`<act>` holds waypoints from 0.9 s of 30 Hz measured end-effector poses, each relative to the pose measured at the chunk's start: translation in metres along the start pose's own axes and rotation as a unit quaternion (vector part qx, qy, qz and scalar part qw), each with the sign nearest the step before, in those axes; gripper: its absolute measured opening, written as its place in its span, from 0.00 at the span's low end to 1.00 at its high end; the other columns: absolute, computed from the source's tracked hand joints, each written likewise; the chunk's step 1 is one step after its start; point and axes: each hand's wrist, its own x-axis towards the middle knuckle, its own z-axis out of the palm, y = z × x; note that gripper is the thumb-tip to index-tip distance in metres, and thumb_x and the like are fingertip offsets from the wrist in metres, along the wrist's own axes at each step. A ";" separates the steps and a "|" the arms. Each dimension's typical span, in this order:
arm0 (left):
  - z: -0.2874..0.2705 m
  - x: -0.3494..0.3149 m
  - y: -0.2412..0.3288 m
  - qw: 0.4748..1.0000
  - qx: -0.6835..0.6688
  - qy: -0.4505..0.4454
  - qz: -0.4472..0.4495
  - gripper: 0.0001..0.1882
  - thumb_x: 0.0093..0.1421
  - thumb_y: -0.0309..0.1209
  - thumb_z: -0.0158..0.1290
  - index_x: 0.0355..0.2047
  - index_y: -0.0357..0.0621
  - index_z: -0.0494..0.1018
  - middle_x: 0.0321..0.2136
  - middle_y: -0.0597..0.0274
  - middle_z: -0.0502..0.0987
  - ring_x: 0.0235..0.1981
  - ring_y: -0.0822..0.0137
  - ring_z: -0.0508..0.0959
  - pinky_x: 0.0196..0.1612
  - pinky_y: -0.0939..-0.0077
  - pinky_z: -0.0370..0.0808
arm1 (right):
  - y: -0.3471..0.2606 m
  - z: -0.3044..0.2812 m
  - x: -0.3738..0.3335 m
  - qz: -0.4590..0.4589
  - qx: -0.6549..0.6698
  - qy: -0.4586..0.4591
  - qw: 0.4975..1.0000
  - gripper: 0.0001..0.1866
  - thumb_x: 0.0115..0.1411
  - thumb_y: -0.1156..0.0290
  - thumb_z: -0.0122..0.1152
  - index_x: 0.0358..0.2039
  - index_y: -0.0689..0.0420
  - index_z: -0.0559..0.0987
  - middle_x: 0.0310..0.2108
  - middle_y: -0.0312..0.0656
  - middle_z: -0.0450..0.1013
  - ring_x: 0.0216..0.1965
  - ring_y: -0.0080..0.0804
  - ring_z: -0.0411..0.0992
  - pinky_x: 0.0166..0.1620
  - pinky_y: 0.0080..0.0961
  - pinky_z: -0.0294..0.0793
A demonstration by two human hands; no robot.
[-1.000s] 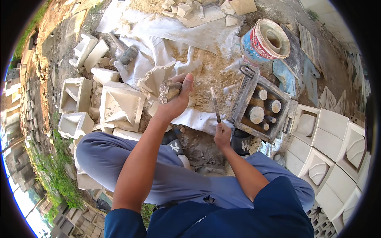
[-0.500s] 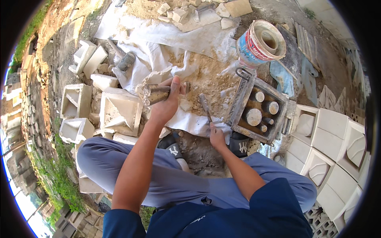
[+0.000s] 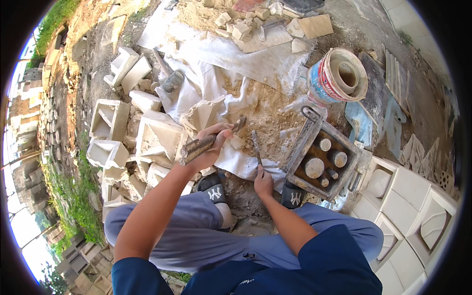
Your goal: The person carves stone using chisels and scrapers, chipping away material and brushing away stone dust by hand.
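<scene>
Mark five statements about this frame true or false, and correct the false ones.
1. The left hand holds a long piece. True.
2. The right hand holds a hammer. False: it holds a slim tool; the hammer lies apart, to the left.
3. Cylinders stand in the tray. True.
4. The bucket stands left of both hands. False: it is to their right, beyond the tray.
5. Tan debris lies on white cloth. True.

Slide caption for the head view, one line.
Left hand holding a grey-brown bar-like piece, right hand a slim tool, near an open box.
</scene>
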 end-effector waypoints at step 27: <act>0.001 0.005 0.002 0.985 0.162 -0.049 0.045 0.19 0.73 0.44 0.41 0.42 0.41 0.74 0.32 0.54 0.77 0.36 0.59 0.76 0.44 0.63 0.72 | -0.170 -0.200 -0.017 -0.117 -0.288 -0.199 0.929 0.27 0.69 0.51 0.50 0.35 0.68 0.77 0.20 0.46 0.69 0.18 0.36 0.68 0.22 0.41 0.66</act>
